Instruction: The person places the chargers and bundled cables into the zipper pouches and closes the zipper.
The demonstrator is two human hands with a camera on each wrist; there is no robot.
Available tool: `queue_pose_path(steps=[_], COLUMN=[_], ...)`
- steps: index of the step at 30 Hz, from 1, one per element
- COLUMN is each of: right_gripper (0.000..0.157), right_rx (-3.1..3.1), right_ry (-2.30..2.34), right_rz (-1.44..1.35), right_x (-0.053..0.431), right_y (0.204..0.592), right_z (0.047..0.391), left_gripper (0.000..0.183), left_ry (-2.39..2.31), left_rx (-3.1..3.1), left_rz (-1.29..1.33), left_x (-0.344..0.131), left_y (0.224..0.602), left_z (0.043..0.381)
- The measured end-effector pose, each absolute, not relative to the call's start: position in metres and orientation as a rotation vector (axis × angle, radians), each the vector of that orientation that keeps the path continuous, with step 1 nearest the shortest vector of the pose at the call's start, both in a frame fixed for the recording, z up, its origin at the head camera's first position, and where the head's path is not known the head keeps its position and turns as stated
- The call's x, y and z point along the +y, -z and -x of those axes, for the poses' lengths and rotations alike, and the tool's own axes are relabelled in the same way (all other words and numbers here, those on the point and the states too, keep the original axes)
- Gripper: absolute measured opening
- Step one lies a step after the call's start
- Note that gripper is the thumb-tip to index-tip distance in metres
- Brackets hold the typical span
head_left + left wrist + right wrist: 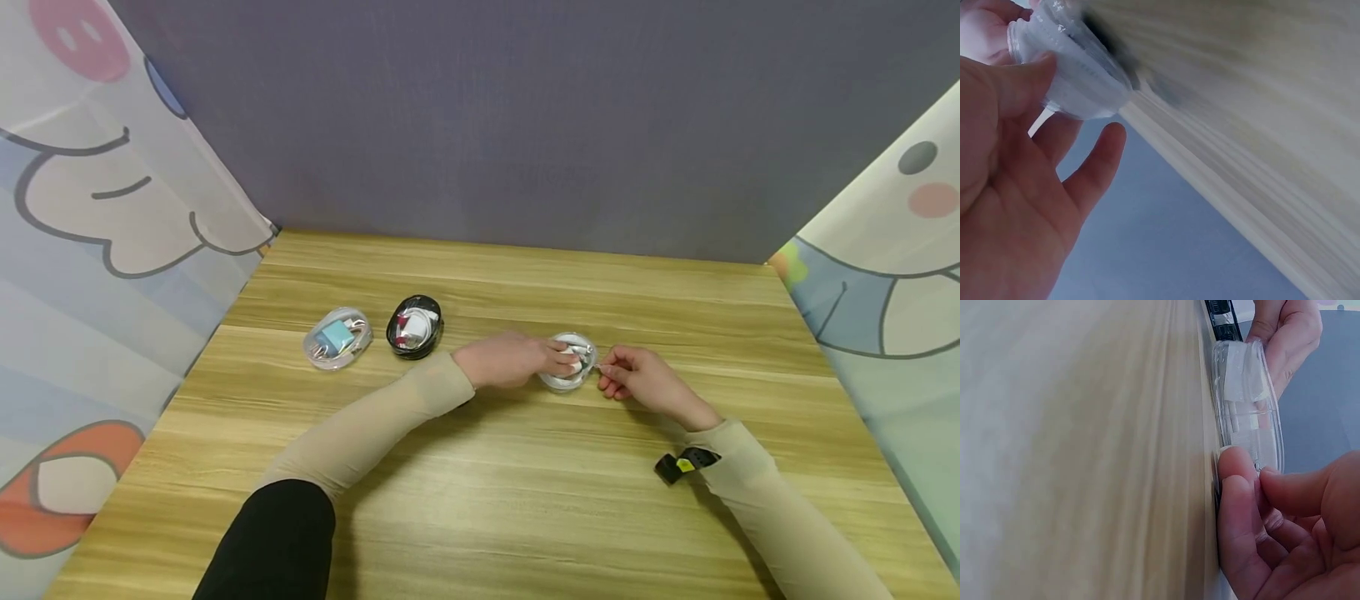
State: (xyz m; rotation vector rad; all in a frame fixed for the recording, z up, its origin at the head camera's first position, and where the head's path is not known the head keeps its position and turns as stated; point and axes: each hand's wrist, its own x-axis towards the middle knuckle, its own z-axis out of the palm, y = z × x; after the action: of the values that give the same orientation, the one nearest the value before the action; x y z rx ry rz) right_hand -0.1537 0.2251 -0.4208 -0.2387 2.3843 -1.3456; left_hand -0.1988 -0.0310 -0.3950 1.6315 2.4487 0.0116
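Observation:
A clear oval pouch point(570, 387) holding a white charger and a coiled cable lies on the wooden table. My left hand point(513, 360) holds it from the left, with fingers over its top and the thumb against its side in the left wrist view. On the opposite end, my right hand point(637, 379) pinches a small pale tab at the pouch's rim between thumb and forefinger. Those fingertips mostly hide the tab. The right wrist view shows the pouch point(1247, 381) on edge, between both hands.
Left of the hands lie a black-rimmed pouch point(401, 348) with a white cable and red parts, and another clear pouch point(309, 346) with a light-blue block. A grey panel point(480, 125) rises behind the wooden table point(525, 500); printed cloths flank it.

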Motion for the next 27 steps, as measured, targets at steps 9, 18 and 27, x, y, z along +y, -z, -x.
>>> queue_pose_path(steps=[9, 18, 27], right_gripper=[0.020, 0.021, 0.021], right_rx=[2.380, 2.491, 2.730], right_ry=[1.373, 1.353, 1.276], right_rz=[0.240, 0.279, 0.382], right_x=[0.214, 0.221, 0.238], right_y=[0.424, 0.417, 0.405], right_z=[0.155, 0.157, 0.155], left_gripper=[0.065, 0.057, 0.036], left_ry=[0.026, 0.009, -0.200], left_rx=[2.460, 2.549, 2.808], left_rz=[-1.670, -1.643, -1.509], left_x=[-0.042, -0.048, -0.069], left_y=[0.394, 0.402, 0.402], left_z=[0.210, 0.215, 0.211])
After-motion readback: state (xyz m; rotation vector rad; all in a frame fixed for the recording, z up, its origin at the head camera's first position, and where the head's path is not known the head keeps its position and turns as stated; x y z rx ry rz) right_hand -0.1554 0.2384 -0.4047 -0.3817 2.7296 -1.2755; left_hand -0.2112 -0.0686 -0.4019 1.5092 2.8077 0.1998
